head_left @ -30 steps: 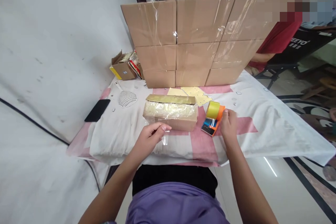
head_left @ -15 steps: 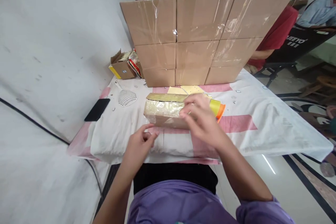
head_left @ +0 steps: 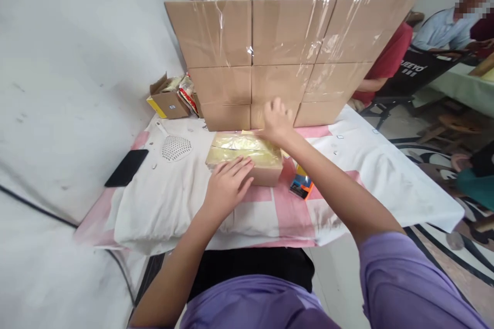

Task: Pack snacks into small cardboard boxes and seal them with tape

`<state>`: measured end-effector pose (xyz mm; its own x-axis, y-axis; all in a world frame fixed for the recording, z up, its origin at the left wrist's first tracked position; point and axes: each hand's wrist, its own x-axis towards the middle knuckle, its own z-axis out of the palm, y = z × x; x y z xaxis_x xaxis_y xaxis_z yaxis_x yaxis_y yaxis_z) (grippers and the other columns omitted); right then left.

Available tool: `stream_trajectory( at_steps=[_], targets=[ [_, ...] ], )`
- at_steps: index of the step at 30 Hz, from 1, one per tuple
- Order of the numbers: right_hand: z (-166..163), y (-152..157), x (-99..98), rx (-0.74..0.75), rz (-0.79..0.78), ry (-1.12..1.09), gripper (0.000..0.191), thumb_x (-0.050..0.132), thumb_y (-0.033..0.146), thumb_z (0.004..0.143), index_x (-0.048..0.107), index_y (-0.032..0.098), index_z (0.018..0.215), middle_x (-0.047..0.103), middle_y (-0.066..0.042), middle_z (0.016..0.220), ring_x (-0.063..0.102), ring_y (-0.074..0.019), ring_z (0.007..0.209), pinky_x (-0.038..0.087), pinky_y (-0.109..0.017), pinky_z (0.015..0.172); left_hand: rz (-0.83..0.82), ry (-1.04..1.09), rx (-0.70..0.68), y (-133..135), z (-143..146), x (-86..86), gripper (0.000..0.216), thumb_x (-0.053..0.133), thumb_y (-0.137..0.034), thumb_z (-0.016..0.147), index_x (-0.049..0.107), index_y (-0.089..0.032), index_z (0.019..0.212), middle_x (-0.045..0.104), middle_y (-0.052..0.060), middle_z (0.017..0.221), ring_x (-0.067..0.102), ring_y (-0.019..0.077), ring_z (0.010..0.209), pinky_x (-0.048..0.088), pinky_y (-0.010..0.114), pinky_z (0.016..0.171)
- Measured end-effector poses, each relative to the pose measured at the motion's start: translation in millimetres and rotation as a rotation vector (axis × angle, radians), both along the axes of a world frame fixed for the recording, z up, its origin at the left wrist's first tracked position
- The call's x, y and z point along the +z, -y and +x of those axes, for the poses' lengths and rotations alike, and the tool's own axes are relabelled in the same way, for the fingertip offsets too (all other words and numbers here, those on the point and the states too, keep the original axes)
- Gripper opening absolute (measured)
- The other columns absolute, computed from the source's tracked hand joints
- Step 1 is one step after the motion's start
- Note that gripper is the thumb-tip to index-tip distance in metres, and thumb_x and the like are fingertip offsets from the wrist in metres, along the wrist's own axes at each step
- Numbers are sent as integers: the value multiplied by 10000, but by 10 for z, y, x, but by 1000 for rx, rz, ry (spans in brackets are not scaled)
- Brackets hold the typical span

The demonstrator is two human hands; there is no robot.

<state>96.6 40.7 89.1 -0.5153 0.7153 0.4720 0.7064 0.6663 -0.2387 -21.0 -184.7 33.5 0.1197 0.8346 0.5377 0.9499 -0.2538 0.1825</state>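
Observation:
A small cardboard box (head_left: 262, 174) lies on the cloth in front of me, its top covered by shiny, yellowish clear tape (head_left: 241, 142). My left hand (head_left: 230, 181) rests on the box's near left edge with fingers stretched out, holding nothing. My right hand (head_left: 277, 121) is raised over the far right side of the box. Its fingers are curved, apart and somewhat blurred, and I see nothing in them. To the right of the box, partly behind my right forearm, is an item in blue, black, orange and yellow (head_left: 301, 185), its kind unclear.
A tall panel of taped cartons (head_left: 281, 79) stands at the back. At left are a white perforated scoop (head_left: 176, 147), a black phone-like slab (head_left: 126, 168) and an open carton with packets (head_left: 170, 103). Other people sit beyond the table (head_left: 386, 180) at right.
My left hand has moved from the cloth onto the box. My right hand has moved up and away, off the taped top. The yellow-and-orange item beside the box has shifted and turned nearer me.

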Motion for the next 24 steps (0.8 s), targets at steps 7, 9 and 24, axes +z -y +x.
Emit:
stream_trajectory(
  at_steps=[7,9,24],
  targets=[
    [1165,-1186,-302,5,-388,222,188,678,105,805,729,109,986,723,-135,1022,643,-238,902,468,-337,819,52,24,-22,81,-29,-71,333,531,-211,1004,632,-236,1321,661,64,1393,587,256,1342,416,404,1042],
    [1357,-1224,-524,29,-429,246,207,718,100,767,753,124,970,743,-113,979,648,-218,835,479,-314,773,66,25,-15,64,-24,-87,352,541,-210,996,623,-242,1337,667,70,1385,589,267,1339,415,412,1051],
    [1227,-1139,-905,106,-432,110,108,579,147,816,651,147,896,679,-79,906,576,-180,772,428,-281,682,134,38,38,-74,27,-134,349,607,-157,954,621,-237,1293,710,76,1318,646,274,1262,378,400,1033]
  ],
)
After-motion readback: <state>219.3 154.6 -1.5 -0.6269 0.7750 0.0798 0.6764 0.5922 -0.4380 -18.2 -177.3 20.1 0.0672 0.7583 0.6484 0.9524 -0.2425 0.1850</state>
